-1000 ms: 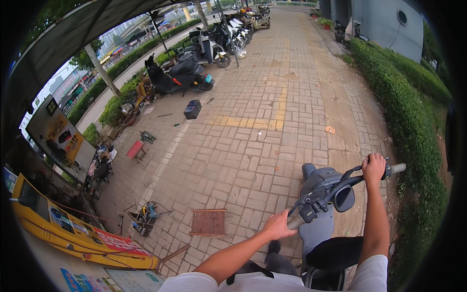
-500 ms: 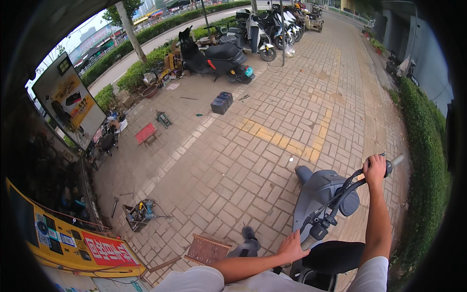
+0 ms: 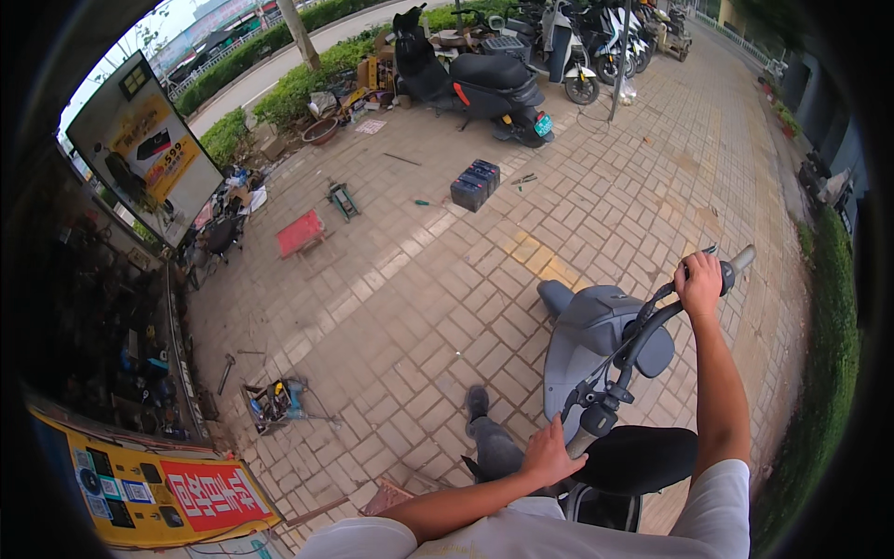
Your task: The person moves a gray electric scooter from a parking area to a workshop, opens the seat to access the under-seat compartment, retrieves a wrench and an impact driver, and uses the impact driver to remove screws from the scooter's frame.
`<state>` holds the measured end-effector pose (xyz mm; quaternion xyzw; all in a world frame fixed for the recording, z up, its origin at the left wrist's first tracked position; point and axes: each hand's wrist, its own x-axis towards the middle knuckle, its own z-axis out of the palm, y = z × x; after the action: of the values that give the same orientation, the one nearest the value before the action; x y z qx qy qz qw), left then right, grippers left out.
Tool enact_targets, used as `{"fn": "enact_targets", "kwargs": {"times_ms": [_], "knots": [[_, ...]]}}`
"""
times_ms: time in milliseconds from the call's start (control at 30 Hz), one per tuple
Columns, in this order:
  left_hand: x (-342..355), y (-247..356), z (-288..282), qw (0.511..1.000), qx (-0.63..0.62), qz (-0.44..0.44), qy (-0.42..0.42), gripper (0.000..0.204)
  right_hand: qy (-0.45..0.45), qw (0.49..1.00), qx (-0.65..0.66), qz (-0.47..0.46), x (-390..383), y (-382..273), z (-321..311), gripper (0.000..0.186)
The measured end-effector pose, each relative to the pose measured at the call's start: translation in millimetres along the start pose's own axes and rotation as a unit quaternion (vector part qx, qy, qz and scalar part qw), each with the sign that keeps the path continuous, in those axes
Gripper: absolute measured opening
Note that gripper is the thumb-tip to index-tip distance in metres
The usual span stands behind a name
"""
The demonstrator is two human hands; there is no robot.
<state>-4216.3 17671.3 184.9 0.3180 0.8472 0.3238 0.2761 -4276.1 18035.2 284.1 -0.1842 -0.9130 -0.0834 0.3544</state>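
A grey electric scooter [image 3: 596,326] stands in front of me, its dark handlebar [image 3: 652,331] running slantwise between my hands. My left hand [image 3: 549,454] is closed round the pale left handlebar grip [image 3: 583,442], close to the black seat [image 3: 643,458]. With my arm stretched forward, my right hand [image 3: 700,284] holds the right part of the handlebar. The grey right grip [image 3: 743,259] sticks out past that hand, beyond a black round housing. My dark shoe [image 3: 477,402] is on the paving, left of the scooter.
A black battery [image 3: 475,185] and pliers [image 3: 524,179] lie on the paving ahead. At left are a red-topped stool [image 3: 300,233], a green jack [image 3: 343,200], a tool box [image 3: 277,404] and a hammer [image 3: 226,373]. Parked scooters [image 3: 494,88] line the far side; a hedge [image 3: 824,345] borders the right.
The scooter and I have moved forward over the paving, both hands staying on the handlebar. The wooden stool beside me has slipped mostly behind my left arm.
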Motion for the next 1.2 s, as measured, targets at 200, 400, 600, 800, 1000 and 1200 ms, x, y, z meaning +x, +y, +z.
{"fn": "enact_targets", "kwargs": {"times_ms": [200, 400, 600, 800, 1000, 1200], "knots": [[91.9, -53.1, -90.7, 0.998, -0.011, -0.056, 0.017, 0.092, 0.038, 0.997, 0.048, -0.035, 116.6, -69.4, 111.5, 0.009], [167.5, -104.1, -177.8, 0.992, -0.023, -0.116, 0.054, 0.094, 0.025, 0.993, 0.076, -0.087, 227.7, -157.4, 212.9, 0.01], [237.4, -149.2, -276.3, 0.984, 0.02, -0.086, 0.157, 0.096, 0.023, 0.989, 0.109, -0.102, 324.0, -243.5, 301.6, 0.009], [300.2, -217.6, -372.1, 0.984, -0.045, -0.114, 0.131, 0.097, 0.002, 0.985, 0.124, -0.117, 411.3, -338.1, 387.0, 0.008], [362.3, -283.2, -528.6, 0.984, -0.06, -0.163, 0.045, 0.095, -0.013, 0.992, 0.107, -0.058, 488.2, -422.2, 463.7, 0.009], [426.9, -366.7, -675.7, 0.991, -0.024, -0.124, 0.033, 0.09, -0.031, 0.998, 0.047, 0.007, 545.5, -484.6, 544.6, 0.01]]}}
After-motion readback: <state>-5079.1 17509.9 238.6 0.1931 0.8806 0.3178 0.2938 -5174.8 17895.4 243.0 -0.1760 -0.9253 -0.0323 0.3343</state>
